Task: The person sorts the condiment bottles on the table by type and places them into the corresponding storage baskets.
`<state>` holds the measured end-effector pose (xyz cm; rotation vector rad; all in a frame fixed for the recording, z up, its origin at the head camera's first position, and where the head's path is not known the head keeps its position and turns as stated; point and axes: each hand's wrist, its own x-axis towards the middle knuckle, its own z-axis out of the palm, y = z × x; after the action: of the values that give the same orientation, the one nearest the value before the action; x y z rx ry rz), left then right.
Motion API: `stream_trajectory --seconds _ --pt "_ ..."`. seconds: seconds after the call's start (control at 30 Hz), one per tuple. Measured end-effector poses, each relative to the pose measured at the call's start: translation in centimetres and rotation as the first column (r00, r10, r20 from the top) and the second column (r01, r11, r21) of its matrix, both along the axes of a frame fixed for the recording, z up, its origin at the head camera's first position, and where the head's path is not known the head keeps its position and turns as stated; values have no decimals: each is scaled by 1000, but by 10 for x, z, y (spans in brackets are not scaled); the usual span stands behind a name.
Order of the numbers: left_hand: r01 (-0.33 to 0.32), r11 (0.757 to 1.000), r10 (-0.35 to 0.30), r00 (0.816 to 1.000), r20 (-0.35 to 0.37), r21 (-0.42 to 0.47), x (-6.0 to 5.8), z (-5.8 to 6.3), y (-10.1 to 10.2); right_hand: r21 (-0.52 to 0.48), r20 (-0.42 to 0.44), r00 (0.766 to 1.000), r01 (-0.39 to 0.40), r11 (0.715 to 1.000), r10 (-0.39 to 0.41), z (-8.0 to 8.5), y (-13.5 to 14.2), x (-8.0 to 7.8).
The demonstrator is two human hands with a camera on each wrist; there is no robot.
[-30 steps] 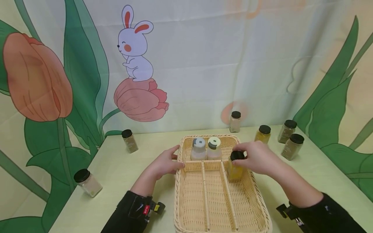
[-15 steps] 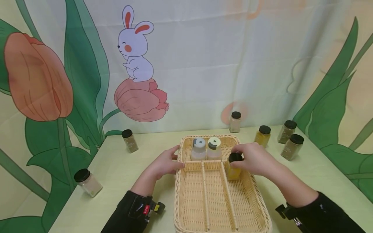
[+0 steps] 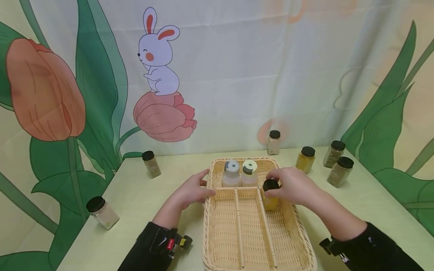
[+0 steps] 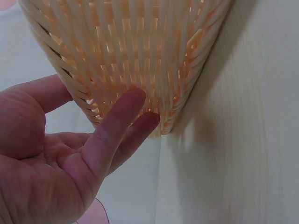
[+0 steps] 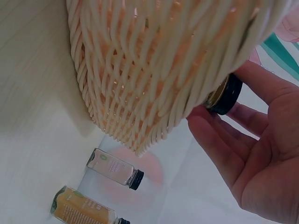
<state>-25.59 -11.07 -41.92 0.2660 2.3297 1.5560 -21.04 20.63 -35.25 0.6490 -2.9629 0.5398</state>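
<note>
A woven basket [image 3: 222, 233] with dividers lies in front of me. My left hand [image 3: 190, 190] holds its left rim, thumb over the edge; in the left wrist view the fingers [image 4: 117, 126] lie against the outer wall. My right hand [image 3: 295, 186] grips a black-lidded spice jar [image 3: 270, 204] with yellow contents by its lid. That jar stands upright in the right-hand compartment, near its back end. In the right wrist view thumb and fingers surround the black lid [image 5: 228, 94], and the wall hides the body. Two pale-topped bottles, one grey-white [image 3: 231, 173] and one cream-lidded [image 3: 249, 173], stand in the back compartment.
Black-lidded jars stand about the table [image 3: 162, 203]: a pale one [image 3: 103, 213] and a brownish one [image 3: 152, 165] on the left, another pale one [image 3: 273, 143] at the back, a yellow one [image 3: 305, 161] and two brownish ones [image 3: 333, 155] on the right. A printed cloth [image 3: 230, 82] hangs behind.
My right hand has moved slightly left with the yellow jar, bringing it closer to the divider and a little lower. The left hand keeps its place on the rim.
</note>
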Motion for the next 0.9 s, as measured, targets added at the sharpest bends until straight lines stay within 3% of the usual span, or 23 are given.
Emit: stream_trajectory --seconds 0.47,0.7,0.9 --pt "-1 1000 1 1000 -1 2 0 0 -1 -26 -5 999 -44 999 44 3 1 3" --pt "-3 1000 3 1000 -1 -1 0 0 -1 -58 -15 999 -29 998 28 11 9 5" --pt "-5 1000 4 1000 -7 -12 1 0 -1 -109 -102 993 -71 992 60 18 16 4"
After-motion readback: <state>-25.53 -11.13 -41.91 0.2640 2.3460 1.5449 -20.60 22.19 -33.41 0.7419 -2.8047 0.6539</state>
